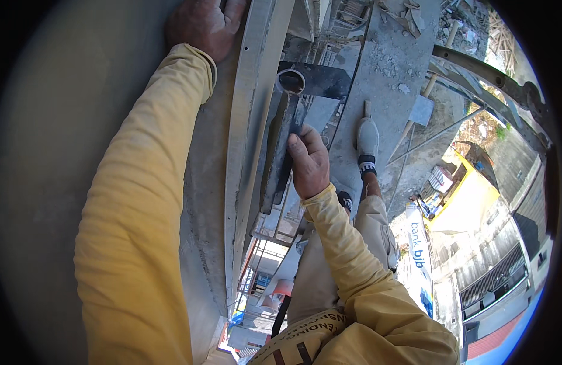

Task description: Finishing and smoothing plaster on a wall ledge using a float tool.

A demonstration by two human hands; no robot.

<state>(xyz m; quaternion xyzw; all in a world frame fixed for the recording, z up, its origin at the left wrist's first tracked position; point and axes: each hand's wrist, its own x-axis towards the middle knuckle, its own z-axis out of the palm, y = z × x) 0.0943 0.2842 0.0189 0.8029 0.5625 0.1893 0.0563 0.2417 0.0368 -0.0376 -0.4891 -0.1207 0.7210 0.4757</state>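
Note:
My right hand (310,161) is closed on a long, dark, flat tool with grey mortar along it (281,152), its thumb pressed on the near edge. The tool's exact kind is unclear. At the upper left, my left hand (203,30) rests against the grey wall (111,79), beside a long pale straight bar (247,121) running down the wall's edge. The top of the picture cuts off most of its fingers, so its grip does not show. A round, open, ring-like end (291,81) appears just beyond the tool.
I stand high up on a narrow, dusty grey platform (384,79) strewn with rubble; my shoe (367,139) is on it. Curved metal scaffolding (494,76) crosses the right side. Far below are a yellow canopy (469,198), a white banner (419,255) and roofs.

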